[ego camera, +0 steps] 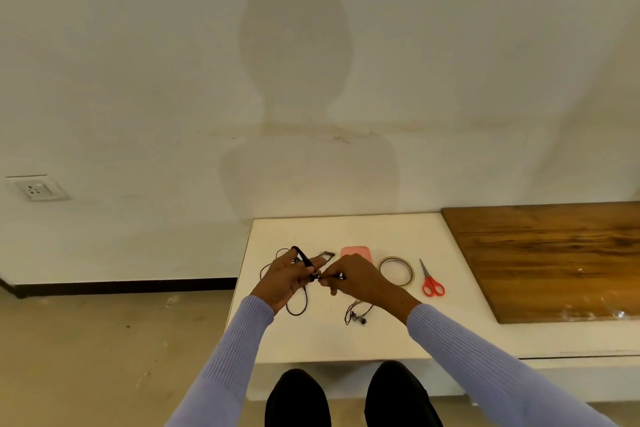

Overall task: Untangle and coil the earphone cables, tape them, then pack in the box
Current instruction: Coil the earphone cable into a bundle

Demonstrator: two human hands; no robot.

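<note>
Two hands work above a white tabletop (pixel 398 333) that stands against a plain off-white wall (pixel 138 62); a shadow of a head and shoulders falls on the wall, and a white wall socket (pixel 36 188) sits low at far left. Beige floor (pixel 104 340) lies left of the table, with a dark skirting strip along the wall base. A wooden board (pixel 554 253) rests on the right part of the surface. Left hand (pixel 289 279), palm turned up, holds a black earphone cable (pixel 300 302) wound across its fingers, loops hanging down to the tabletop. Right hand (pixel 353 276) pinches the same cable's end between thumb and fingertips, just beside the left fingers. A second, coiled earphone cable (pixel 356 312) lies on the table near the right wrist. Pink box (pixel 355 251) sits at the far side, partly hidden behind the right hand; cannot tell what it contains. Right of it lie a roll of clear tape (pixel 396 270), flat, and red-handled scissors (pixel 430 279), blades pointing far. Lilac ribbed sleeves (pixel 485 357) cover both forearms; dark knees show below the near edge.
</note>
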